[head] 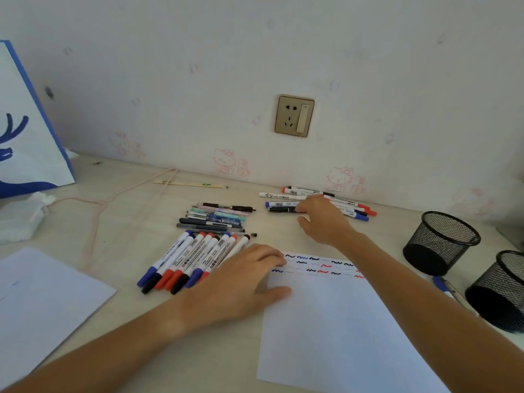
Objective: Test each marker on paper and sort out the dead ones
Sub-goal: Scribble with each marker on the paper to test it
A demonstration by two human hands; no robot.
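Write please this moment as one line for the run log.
left hand: flat on test paper corner | right hand: on far marker group, grip unclear | paper: squiggles along top

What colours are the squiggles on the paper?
Black, blue and red squiggles on the paper; head view.

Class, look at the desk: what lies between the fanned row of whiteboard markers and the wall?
In the head view, a stack of pens lies beyond the whiteboard markers; farther back, a thin wrapped stick, then the wall.

White paper [334, 321] bears black, blue and red squiggles; black mesh cups [442, 242]; white-and-blue bag [25, 137].
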